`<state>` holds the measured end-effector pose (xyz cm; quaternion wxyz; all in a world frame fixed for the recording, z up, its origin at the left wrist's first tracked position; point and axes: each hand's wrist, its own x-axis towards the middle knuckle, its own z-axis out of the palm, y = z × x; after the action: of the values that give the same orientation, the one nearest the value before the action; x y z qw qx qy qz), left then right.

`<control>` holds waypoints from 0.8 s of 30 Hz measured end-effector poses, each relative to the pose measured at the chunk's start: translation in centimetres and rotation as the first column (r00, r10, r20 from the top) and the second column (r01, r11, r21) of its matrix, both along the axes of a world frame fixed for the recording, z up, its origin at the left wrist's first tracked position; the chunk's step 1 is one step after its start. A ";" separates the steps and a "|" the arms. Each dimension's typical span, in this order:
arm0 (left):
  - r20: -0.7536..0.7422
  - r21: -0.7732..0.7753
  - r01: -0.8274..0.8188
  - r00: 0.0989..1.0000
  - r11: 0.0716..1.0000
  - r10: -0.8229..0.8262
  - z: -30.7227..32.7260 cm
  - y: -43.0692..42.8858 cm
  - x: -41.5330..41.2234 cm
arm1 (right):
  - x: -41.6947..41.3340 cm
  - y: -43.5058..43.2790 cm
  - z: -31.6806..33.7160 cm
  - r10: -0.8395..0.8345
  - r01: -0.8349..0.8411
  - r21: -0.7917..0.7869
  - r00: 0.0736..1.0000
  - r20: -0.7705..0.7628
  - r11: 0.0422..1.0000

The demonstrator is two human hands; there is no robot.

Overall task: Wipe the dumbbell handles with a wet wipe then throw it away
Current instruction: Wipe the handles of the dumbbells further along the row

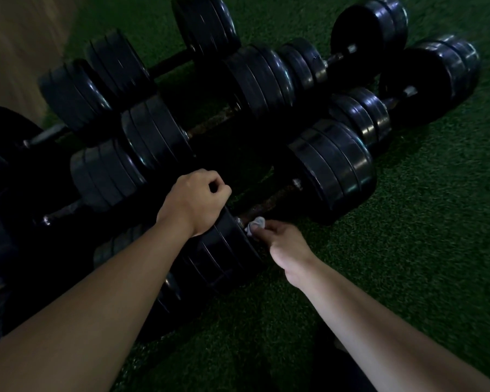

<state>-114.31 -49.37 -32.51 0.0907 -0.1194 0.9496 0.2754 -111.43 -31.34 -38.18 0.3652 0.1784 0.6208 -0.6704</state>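
On the turf floor (413, 227), the right hand (286, 246) pinched a crumpled white wet wipe (257, 222) in its grip against the nearest dumbbell handle (270, 201), beside its near plates (224, 250). The left hand (194, 200), grip curled closed and empty, rested on those plates.

Several black dumbbells (331, 171) lie side by side on the green turf (422, 250).

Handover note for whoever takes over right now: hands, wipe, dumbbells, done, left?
Left hand: fingers curled, nothing seen in it, resting on the nearest dumbbell's near plates.
Right hand: pinches the wet wipe against that dumbbell's grip, at the near-plate end.
Done: cannot tell which grips are wiped.
Left: finish this grip, do the other dumbbells, bin the wipe; no bin in view.
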 end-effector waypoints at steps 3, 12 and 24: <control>-0.001 0.004 -0.006 1.000 1.000 0.006 0.0 0.0 -0.1 | -0.1 0.5 0.9 -0.008 0.006 -0.030 0.999 -0.038 1.000; 0.000 0.000 -0.009 1.000 1.000 0.009 0.1 0.0 -0.2 | -1.2 0.1 -0.1 0.699 -0.036 0.720 0.277 -0.659 0.693; -0.003 -0.002 -0.009 1.000 1.000 0.009 0.1 -0.1 -0.3 | -1.7 1.2 -0.2 0.762 0.092 0.761 0.030 -0.647 0.642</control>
<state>-114.59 -49.42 -32.39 0.0879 -0.1232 0.9495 0.2747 -113.14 -30.12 -38.34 -0.0503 -0.3613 0.8996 -0.2401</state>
